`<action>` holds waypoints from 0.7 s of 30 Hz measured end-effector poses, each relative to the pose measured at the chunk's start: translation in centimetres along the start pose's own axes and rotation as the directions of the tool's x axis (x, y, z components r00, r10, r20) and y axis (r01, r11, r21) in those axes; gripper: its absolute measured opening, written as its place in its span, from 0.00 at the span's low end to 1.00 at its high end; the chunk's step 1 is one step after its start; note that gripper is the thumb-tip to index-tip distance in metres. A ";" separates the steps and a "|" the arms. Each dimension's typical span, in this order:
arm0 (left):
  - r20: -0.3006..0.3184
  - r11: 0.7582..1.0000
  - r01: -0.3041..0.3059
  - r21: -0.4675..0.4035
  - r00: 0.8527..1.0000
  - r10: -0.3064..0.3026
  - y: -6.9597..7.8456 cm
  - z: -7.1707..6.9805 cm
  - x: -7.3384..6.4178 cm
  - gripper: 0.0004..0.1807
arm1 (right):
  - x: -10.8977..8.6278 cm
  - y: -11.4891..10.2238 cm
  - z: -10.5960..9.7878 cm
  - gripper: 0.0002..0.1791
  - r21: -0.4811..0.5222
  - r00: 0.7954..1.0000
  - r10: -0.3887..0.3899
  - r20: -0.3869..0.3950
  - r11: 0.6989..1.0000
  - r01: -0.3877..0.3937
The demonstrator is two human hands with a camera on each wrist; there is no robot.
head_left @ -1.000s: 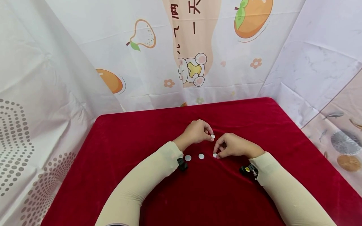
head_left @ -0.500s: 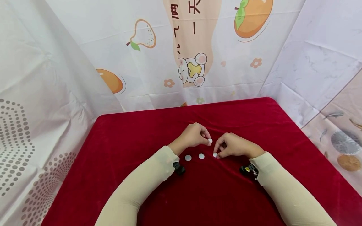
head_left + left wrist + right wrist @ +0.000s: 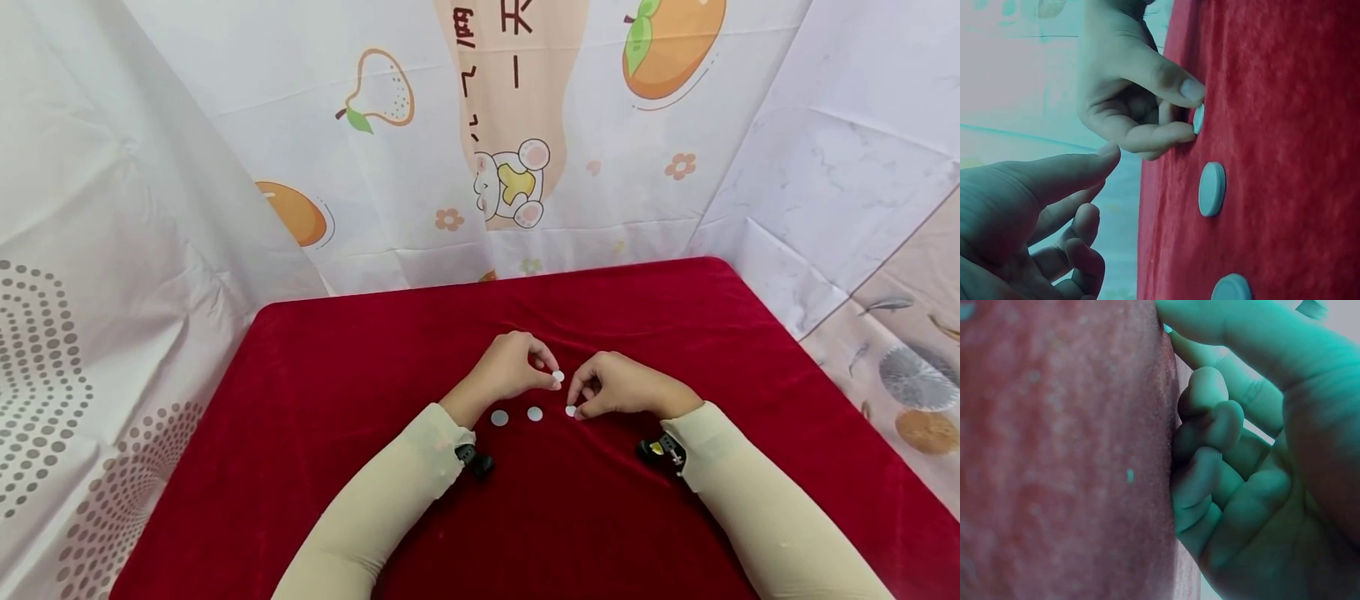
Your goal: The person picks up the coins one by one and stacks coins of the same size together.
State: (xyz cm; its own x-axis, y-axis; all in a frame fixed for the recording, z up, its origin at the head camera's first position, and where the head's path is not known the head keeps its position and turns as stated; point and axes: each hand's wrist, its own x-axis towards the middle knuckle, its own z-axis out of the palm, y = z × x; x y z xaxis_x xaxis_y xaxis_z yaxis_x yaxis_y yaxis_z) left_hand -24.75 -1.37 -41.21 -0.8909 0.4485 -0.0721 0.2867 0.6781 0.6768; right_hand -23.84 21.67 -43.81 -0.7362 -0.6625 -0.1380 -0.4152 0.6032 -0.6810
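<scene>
In the head view, two small round white discs, a left one [image 3: 499,417] and a middle one [image 3: 535,413], lie flat on the red cloth. A third disc [image 3: 571,411] ends the row on the right; my right hand [image 3: 626,385] pinches it between thumb and fingertips, down at the cloth. Slightly farther back, my left hand [image 3: 510,368] holds a fourth white disc [image 3: 558,377] by thumb and fingertips, above the cloth. In the left wrist view that disc is hidden behind my left thumb [image 3: 1066,175]. The right wrist view shows my curled right fingers [image 3: 1207,394].
A red velvet cloth [image 3: 360,358] covers the table, with a few creases behind the hands. White printed curtains [image 3: 405,167] hang behind and along the sides. Black wrist cameras sit under both cuffs, the left one [image 3: 476,460] near the left disc.
My left hand has drawn back a little toward me and to the left, still pinching its disc. The right hand and the discs on the cloth have stayed in place.
</scene>
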 end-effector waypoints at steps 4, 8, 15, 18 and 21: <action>-0.015 1.000 -0.013 0.010 1.000 0.013 0.1 0.2 -0.4 0.07 | 0.0 -0.1 0.0 0.07 -0.001 1.000 0.002 -0.002 1.000 -0.002; -0.017 1.000 -0.013 0.010 1.000 0.013 0.2 0.4 -0.9 0.07 | 0.0 -0.1 0.0 0.08 0.008 1.000 -0.001 -0.001 1.000 0.001; 0.003 1.000 -0.016 -0.001 1.000 0.016 0.0 1.2 -1.1 0.07 | 0.0 0.1 0.0 0.08 0.010 1.000 -0.015 -0.010 1.000 0.015; 0.014 1.000 -0.016 0.000 1.000 0.016 0.0 1.4 -1.2 0.07 | 0.0 0.2 0.0 0.08 0.003 1.000 -0.016 -0.009 1.000 0.016; 0.032 1.000 -0.008 0.001 0.999 0.008 -0.1 1.7 -1.2 0.08 | 0.0 0.3 0.0 0.09 0.003 1.000 -0.014 -0.009 1.000 0.014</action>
State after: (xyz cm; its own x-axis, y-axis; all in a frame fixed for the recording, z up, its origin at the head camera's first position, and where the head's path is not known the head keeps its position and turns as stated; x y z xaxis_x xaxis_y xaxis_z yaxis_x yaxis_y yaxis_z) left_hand -23.13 -0.96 -42.38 -0.8768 0.4723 -0.0907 0.2937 0.6752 0.6767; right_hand -24.00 21.87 -44.05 -0.7351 -0.6669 -0.1220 -0.4239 0.5926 -0.6849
